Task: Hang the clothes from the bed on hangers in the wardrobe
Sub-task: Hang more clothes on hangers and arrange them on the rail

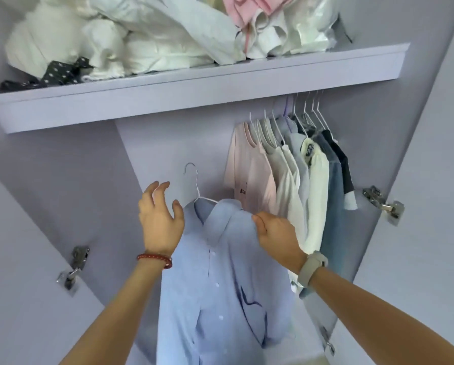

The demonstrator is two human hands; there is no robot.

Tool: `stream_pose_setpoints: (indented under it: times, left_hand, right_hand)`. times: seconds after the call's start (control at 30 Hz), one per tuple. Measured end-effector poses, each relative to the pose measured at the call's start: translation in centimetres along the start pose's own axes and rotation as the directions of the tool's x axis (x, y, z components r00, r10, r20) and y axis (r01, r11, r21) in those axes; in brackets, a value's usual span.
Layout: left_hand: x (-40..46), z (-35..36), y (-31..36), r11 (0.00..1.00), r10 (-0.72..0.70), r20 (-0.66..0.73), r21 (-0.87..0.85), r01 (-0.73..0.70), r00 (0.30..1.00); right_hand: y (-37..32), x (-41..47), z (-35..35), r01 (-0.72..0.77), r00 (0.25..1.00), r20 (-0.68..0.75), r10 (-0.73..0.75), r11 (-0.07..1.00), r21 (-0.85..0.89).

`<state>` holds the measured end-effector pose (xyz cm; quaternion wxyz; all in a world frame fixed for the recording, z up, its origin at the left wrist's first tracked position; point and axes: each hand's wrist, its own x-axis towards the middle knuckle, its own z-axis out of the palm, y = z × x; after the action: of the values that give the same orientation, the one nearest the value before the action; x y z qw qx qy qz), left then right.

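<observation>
A light blue buttoned shirt (220, 280) hangs on a white wire hanger (194, 180) inside the open wardrobe, below the rail. My right hand (278, 238) pinches the shirt at its right shoulder and holds it up. To the left of the collar my left hand (160, 214) hovers with fingers spread and loosely bent, close to the hanger's neck but touching nothing. The hanger's hook stands free in the air, well beneath the shelf.
Several shirts on white hangers (286, 164) fill the right part of the rail. A shelf (194, 85) above carries white bundles, a pink garment and a dotted dark cloth. Both doors stand open, with hinges at left (73, 267) and right (384, 204).
</observation>
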<state>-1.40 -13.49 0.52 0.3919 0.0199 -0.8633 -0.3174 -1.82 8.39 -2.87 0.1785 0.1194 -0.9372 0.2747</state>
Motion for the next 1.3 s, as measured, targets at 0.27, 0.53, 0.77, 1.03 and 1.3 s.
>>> stream_pose_setpoints:
  times: [0.27, 0.53, 0.77, 1.03, 1.3]
  left_hand:
    - [7.6, -0.6, 6.6, 0.898, 0.334, -0.091, 0.333, -0.287, 0.938]
    - [11.2, 1.5, 6.5, 0.838, 0.209, -0.020, 0.519, -0.169, 0.978]
    - [11.7, 1.8, 6.1, 0.837, 0.240, -0.045, 0.516, -0.183, 0.970]
    - [6.7, 4.9, 5.1, 0.919, 0.189, -0.006, 0.352, -0.175, 0.982]
    - [-3.3, 10.5, 3.8, 0.925, 0.239, 0.297, 0.219, -0.310, 0.924]
  right_hand:
    - [-1.9, 9.5, -0.4, -0.042, 0.902, -0.406, 0.146, 0.966, 0.254]
    - [-1.1, 16.7, 1.1, -0.198, 0.917, -0.300, 0.264, 0.952, 0.234]
    - [-0.2, 15.7, 4.7, -0.247, 0.953, -0.126, 0.276, 0.947, 0.205]
    - [1.8, 11.6, 2.9, 0.020, 0.986, -0.166, 0.024, 0.966, 0.260]
    - [6.8, 0.3, -0.6, -0.016, 0.964, -0.267, -0.017, 0.992, -0.123]
